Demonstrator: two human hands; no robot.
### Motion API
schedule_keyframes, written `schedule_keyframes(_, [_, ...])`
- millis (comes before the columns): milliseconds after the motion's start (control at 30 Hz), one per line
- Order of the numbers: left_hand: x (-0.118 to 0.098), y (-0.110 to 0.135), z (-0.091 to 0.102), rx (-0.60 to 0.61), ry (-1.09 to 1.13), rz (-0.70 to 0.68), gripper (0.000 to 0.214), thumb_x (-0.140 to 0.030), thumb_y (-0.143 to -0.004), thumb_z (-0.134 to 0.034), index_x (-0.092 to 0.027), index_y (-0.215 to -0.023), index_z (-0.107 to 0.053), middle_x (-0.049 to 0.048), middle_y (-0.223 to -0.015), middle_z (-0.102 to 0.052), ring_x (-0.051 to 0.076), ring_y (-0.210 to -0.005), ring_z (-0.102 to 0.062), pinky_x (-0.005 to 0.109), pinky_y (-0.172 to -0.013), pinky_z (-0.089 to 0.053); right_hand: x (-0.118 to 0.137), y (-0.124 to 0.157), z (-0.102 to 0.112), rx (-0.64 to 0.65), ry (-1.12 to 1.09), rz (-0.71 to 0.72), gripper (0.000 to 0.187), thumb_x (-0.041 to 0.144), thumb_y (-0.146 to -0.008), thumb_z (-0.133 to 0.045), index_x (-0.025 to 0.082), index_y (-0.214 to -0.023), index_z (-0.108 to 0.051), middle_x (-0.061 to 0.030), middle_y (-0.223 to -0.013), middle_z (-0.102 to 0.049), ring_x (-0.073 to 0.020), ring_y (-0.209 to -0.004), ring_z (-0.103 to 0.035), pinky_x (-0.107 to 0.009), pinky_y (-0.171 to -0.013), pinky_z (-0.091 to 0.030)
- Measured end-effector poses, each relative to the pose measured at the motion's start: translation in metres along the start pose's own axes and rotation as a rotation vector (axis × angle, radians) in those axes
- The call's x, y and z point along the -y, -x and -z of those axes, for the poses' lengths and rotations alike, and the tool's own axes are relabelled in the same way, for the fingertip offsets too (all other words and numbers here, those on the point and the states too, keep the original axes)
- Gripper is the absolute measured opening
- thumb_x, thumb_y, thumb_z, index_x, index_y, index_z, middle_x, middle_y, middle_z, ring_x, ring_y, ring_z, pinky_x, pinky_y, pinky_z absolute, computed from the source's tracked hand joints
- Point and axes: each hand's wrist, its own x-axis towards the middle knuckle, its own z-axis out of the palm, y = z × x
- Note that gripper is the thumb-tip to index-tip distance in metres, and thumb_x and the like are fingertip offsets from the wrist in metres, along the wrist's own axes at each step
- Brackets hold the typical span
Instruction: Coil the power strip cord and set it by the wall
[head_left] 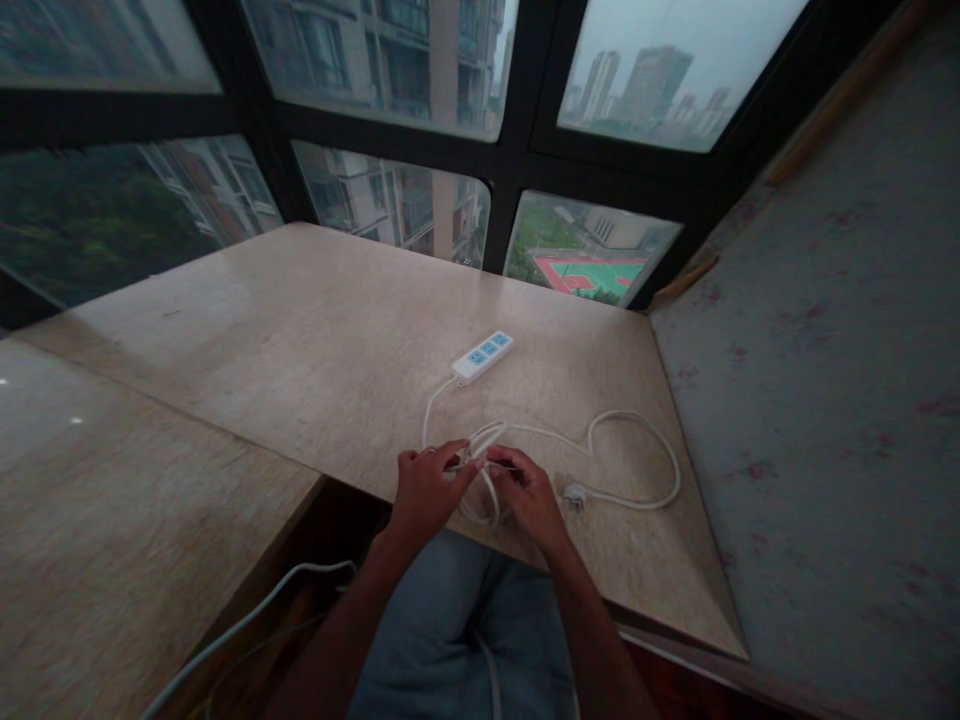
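L hand (429, 488) & R hand (529, 492) pinch looped white flexible cable (491, 432), fingers nearly closed, nr rectangular white plastic power strip (484, 357) w/ blue sockets, beige marbled desk (315, 330).

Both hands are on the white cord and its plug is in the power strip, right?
Not quite: the head view shows the plug lying on the countertop, not in the power strip. The left hand and right hand are on the white cord.

Head camera looked forward and down from above person's lap (457, 625), close over desk (262, 330); power strip (483, 358) at view's centre, windows (517, 160) along top.
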Motion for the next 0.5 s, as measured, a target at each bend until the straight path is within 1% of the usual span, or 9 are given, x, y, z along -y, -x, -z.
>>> schedule_keyframes(67, [0.006, -0.001, 0.000, 0.008, 0.142, 0.065, 0.041, -0.047, -0.078, -0.064, -0.020, -0.108, -0.070, 0.0098, -0.092, -0.073, 0.023, -0.087, -0.068, 0.038, -0.084, -0.049, -0.002, -0.001, 0.006, -0.094, -0.108, -0.053, 0.031, 0.033, -0.077, -0.068, 0.021, -0.106, -0.068, -0.0069, -0.107, -0.070, -0.0200, -0.098, -0.065, -0.036, -0.089, -0.049])
schedule_keyframes(133, [0.012, -0.002, -0.002, 0.016, 0.274, 0.118, 0.044, -0.047, -0.074, -0.067, -0.019, -0.107, -0.070, 0.0107, -0.097, -0.073, 0.023, -0.088, -0.068, 0.036, -0.081, -0.052, -0.002, -0.003, 0.015, -0.188, -0.257, -0.104, 0.036, 0.035, -0.074, -0.070, 0.021, -0.107, -0.067, -0.0083, -0.110, -0.070, -0.0211, -0.100, -0.065, -0.038, -0.091, -0.049])
schedule_keyframes(233, [0.018, -0.002, -0.004, 0.038, 0.437, 0.186, 0.049, -0.048, -0.069, -0.071, -0.018, -0.107, -0.070, 0.0101, -0.098, -0.073, 0.023, -0.086, -0.068, 0.036, -0.078, -0.054, 0.003, -0.005, 0.032, -0.268, -0.460, -0.145, 0.036, 0.036, -0.072, -0.073, 0.019, -0.103, -0.067, -0.0100, -0.112, -0.069, -0.0229, -0.104, -0.065, -0.040, -0.093, -0.048])
schedule_keyframes(300, [0.020, -0.002, -0.006, 0.034, 0.552, 0.232, 0.050, -0.051, -0.070, -0.068, -0.017, -0.106, -0.071, 0.0097, -0.096, -0.073, 0.023, -0.086, -0.068, 0.035, -0.078, -0.054, 0.010, -0.006, 0.041, -0.293, -0.547, -0.141, 0.036, 0.033, -0.071, -0.075, 0.020, -0.103, -0.065, -0.0097, -0.112, -0.069, -0.0234, -0.106, -0.064, -0.042, -0.094, -0.048])
schedule_keyframes(367, [0.018, -0.002, -0.008, 0.009, 0.672, 0.275, 0.049, -0.054, -0.073, -0.065, -0.016, -0.103, -0.071, 0.0092, -0.095, -0.073, 0.022, -0.089, -0.068, 0.034, -0.081, -0.053, 0.016, -0.005, 0.046, -0.298, -0.583, -0.122, 0.036, 0.033, -0.072, -0.075, 0.022, -0.104, -0.063, -0.0090, -0.113, -0.069, -0.0239, -0.109, -0.063, -0.043, -0.096, -0.047])
schedule_keyframes(433, [0.015, -0.002, -0.010, -0.020, 0.764, 0.309, 0.048, -0.053, -0.072, -0.066, -0.017, -0.102, -0.071, 0.0085, -0.094, -0.073, 0.022, -0.091, -0.067, 0.033, -0.082, -0.053, 0.022, -0.004, 0.045, -0.277, -0.582, -0.097, 0.035, 0.033, -0.073, -0.074, 0.023, -0.105, -0.062, -0.0090, -0.118, -0.067, -0.0245, -0.114, -0.061, -0.044, -0.097, -0.047])
schedule_keyframes(500, [0.010, -0.001, -0.014, -0.038, 0.822, 0.322, 0.045, -0.048, -0.069, -0.070, -0.017, -0.102, -0.071, 0.0073, -0.091, -0.073, 0.020, -0.088, -0.067, 0.032, -0.080, -0.053, 0.026, -0.002, 0.039, -0.233, -0.568, -0.085, 0.035, 0.034, -0.074, -0.073, 0.023, -0.105, -0.062, -0.0092, -0.123, -0.065, -0.0248, -0.116, -0.060, -0.044, -0.098, -0.047])
